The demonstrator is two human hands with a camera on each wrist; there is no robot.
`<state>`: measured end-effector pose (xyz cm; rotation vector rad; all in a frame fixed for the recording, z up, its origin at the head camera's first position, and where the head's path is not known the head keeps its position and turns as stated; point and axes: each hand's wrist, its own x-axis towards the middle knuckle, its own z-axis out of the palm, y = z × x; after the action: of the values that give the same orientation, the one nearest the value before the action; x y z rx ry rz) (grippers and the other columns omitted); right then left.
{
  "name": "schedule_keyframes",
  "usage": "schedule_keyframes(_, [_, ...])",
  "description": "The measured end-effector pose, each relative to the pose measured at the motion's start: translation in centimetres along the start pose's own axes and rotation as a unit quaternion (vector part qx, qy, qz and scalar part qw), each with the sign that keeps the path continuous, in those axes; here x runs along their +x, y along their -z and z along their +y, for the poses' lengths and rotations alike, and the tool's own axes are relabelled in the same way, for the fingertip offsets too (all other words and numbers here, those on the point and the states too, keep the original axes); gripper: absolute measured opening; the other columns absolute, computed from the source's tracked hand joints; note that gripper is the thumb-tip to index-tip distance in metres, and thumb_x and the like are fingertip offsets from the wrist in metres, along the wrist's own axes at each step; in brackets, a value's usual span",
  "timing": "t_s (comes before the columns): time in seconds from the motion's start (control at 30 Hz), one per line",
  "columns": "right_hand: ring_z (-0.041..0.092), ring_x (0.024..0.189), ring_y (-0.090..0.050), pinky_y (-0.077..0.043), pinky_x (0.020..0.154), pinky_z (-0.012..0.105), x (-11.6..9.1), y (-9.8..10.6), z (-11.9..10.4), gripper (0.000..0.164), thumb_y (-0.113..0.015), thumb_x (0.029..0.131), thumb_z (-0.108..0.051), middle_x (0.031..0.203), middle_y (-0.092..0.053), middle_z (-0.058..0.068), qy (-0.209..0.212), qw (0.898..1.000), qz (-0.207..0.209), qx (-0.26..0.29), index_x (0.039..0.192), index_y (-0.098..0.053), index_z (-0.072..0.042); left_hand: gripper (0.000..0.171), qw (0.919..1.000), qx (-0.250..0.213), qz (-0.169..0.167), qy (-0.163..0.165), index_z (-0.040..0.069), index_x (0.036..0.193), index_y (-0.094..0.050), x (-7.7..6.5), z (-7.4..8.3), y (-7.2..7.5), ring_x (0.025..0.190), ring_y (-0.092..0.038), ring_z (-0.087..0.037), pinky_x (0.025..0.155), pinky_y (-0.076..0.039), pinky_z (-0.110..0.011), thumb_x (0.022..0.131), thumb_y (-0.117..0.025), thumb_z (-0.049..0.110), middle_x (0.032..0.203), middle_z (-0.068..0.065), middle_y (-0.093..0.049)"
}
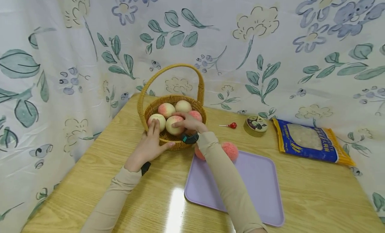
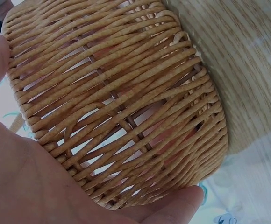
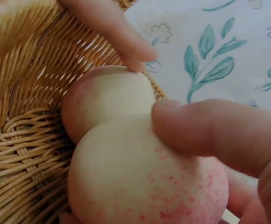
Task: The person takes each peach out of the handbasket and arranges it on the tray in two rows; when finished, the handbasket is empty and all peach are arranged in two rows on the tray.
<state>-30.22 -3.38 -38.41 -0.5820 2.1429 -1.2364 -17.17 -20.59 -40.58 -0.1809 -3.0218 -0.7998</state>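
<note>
While the left hand (image 1: 145, 148) lies spread over the near edge of the basket (image 1: 181, 146) and touches the left peach (image 1: 161, 121), the right hand (image 1: 191, 123) holds the front peach (image 1: 170, 128), which sits inside just right of the left one.

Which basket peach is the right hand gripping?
The front-middle peach in the basket: the right hand grips only that one, while the left hand just touches the leftmost peach.

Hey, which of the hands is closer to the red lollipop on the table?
The right hand. It grips a peach in the basket, left of the lollipop; the left hand is at the basket's near-left rim, farther away.
</note>
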Motion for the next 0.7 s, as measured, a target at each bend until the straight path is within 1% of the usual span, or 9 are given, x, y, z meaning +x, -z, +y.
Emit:
schedule_keyframes(0.1, [0.034, 0.126, -0.052, -0.056, 0.088, 0.043, -0.3, 0.3, -0.2, 0.061, -0.062, 0.094, -0.016, 0.151, -0.037, 0.013, -0.003, 0.998, -0.006, 0.064, 0.150, -0.037, -0.019, 0.108, 1.0000, 0.003, -0.001, 0.005, -0.008, 0.152, 0.005, 0.0, 0.1, 0.1, 0.133, -0.015, -0.068, 0.113, -0.018, -0.066, 0.091, -0.056, 0.058, 0.159, -0.031, 0.008])
schedule_keyframes(0.17, [0.037, 0.121, -0.055, -0.058, 0.084, 0.044, -0.6, 0.5, -0.3, 0.063, -0.062, 0.094, -0.013, 0.150, -0.037, 0.014, -0.007, 0.995, -0.002, 0.104, 0.150, -0.036, -0.019, 0.108, 1.0000, 0.004, -0.001, 0.008, -0.008, 0.152, 0.005, 0.0, 0.2, 0.1, 0.131, -0.016, -0.070, 0.114, -0.018, -0.066, 0.091, -0.055, 0.059, 0.159, -0.031, 0.009])
schedule_keyframes(0.27, [0.036, 0.115, -0.058, -0.056, 0.086, 0.048, -1.0, 1.1, -0.4, 0.064, -0.062, 0.093, -0.009, 0.148, -0.039, 0.015, 0.000, 0.989, 0.007, 0.147, 0.151, -0.035, -0.017, 0.109, 0.9999, 0.004, -0.003, 0.010, -0.007, 0.152, 0.006, 0.0, 0.3, 0.1, 0.130, -0.016, -0.071, 0.114, -0.017, -0.066, 0.091, -0.054, 0.059, 0.159, -0.030, 0.009])
schedule_keyframes(0.37, [0.034, 0.112, -0.057, -0.052, 0.091, 0.054, -1.8, 1.9, -0.5, 0.064, -0.060, 0.094, -0.005, 0.149, -0.037, 0.015, 0.013, 0.980, 0.009, 0.199, 0.152, -0.033, -0.016, 0.108, 1.0000, 0.002, -0.004, 0.008, -0.008, 0.151, 0.007, 0.0, 0.4, 0.1, 0.130, -0.014, -0.071, 0.114, -0.015, -0.066, 0.091, -0.055, 0.058, 0.159, -0.031, 0.009])
schedule_keyframes(0.47, [0.034, 0.116, -0.052, -0.047, 0.098, 0.058, -2.8, 3.0, -0.5, 0.064, -0.054, 0.097, -0.002, 0.153, -0.030, 0.014, 0.023, 0.970, 0.003, 0.241, 0.153, -0.028, -0.018, 0.109, 1.0000, 0.001, -0.003, 0.002, -0.009, 0.151, 0.007, 0.0, 0.4, 0.1, 0.131, -0.013, -0.070, 0.114, -0.014, -0.067, 0.091, -0.055, 0.058, 0.158, -0.032, 0.009])
schedule_keyframes(0.57, [0.035, 0.126, -0.044, -0.039, 0.104, 0.061, -4.0, 4.2, -0.3, 0.064, -0.048, 0.098, 0.000, 0.156, -0.022, 0.013, 0.028, 0.960, -0.003, 0.279, 0.155, -0.023, -0.019, 0.109, 1.0000, 0.001, -0.002, 0.001, -0.009, 0.151, 0.007, 0.0, 0.3, 0.1, 0.131, -0.013, -0.070, 0.114, -0.014, -0.067, 0.091, -0.055, 0.058, 0.158, -0.032, 0.009])
schedule_keyframes(0.63, [0.037, 0.133, -0.037, -0.034, 0.107, 0.064, -4.8, 5.2, -0.1, 0.065, -0.045, 0.099, 0.001, 0.158, -0.018, 0.013, 0.036, 0.956, -0.003, 0.290, 0.155, -0.019, -0.018, 0.108, 1.0000, 0.002, -0.002, 0.000, -0.009, 0.151, 0.007, 0.0, 0.3, 0.1, 0.131, -0.013, -0.071, 0.113, -0.015, -0.067, 0.092, -0.055, 0.058, 0.158, -0.032, 0.009])
schedule_keyframes(0.7, [0.037, 0.138, -0.031, -0.031, 0.109, 0.065, -5.6, 6.1, 0.3, 0.065, -0.044, 0.099, 0.001, 0.158, -0.016, 0.014, 0.046, 0.956, 0.001, 0.290, 0.156, -0.017, -0.016, 0.109, 1.0000, 0.003, -0.001, 0.001, -0.009, 0.151, 0.007, 0.0, 0.2, 0.1, 0.131, -0.013, -0.071, 0.112, -0.016, -0.068, 0.092, -0.054, 0.059, 0.158, -0.032, 0.008])
